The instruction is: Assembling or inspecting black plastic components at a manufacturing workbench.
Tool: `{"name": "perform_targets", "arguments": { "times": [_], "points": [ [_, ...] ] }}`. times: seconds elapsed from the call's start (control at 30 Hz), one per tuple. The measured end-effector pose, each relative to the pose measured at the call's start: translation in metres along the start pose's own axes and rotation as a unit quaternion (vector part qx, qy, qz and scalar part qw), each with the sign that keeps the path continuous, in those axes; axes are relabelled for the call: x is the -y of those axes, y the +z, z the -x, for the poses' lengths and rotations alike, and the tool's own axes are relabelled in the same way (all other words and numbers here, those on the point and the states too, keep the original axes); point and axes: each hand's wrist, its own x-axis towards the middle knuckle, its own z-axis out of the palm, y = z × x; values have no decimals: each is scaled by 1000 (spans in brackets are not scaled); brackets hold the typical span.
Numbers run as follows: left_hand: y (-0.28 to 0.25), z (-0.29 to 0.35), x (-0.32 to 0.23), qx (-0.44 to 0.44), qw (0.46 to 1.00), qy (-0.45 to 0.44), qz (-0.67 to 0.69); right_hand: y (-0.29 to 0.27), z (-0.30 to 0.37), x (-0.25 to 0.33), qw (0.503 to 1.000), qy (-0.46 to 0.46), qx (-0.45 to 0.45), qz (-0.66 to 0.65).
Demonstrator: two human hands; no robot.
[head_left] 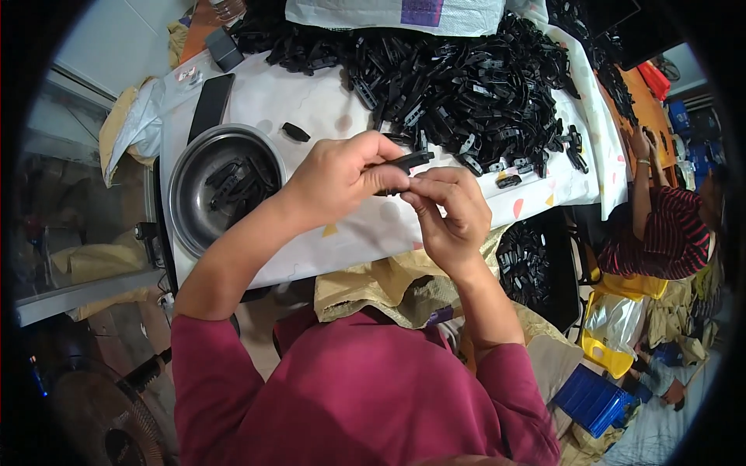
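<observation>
Over the table's near edge, my left hand [342, 172] is closed on a black plastic clip-like part [418, 159], its far end sticking out past the thumb and index finger. My right hand [454, 213] meets it from the right in a pinch, fingertips against the left thumb; whatever lies between them is hidden. Left of my hands stands a steel bowl [180, 167] with several black parts [237, 186] in it. A single black part [295, 132] lies on the cloth beyond my left hand. A big heap of similar parts [458, 93] spreads across the back.
A black phone-like slab [210, 109] and a dark grey box [224, 50] lie at the back left. Behind the heap rests a white sack [396, 15]. A crate of black parts [528, 264] stands below the table's right side. Another person [657, 225] works farther right.
</observation>
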Motion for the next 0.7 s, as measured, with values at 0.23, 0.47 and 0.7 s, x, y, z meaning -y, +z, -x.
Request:
{"name": "perform_targets", "arguments": {
  "times": [0.23, 0.47, 0.7],
  "points": [
    [2, 6, 2, -26, 957, 206, -204, -3, 1, 1, 1000, -26, 10, 13],
    [3, 12, 12, -30, 984, 108, -142, 10, -6, 11, 988, 142, -52, 18],
    [1, -4, 35, 110, 982, -45, -144, 8, 12, -40, 970, 130, 178, 101]
  ]
}}
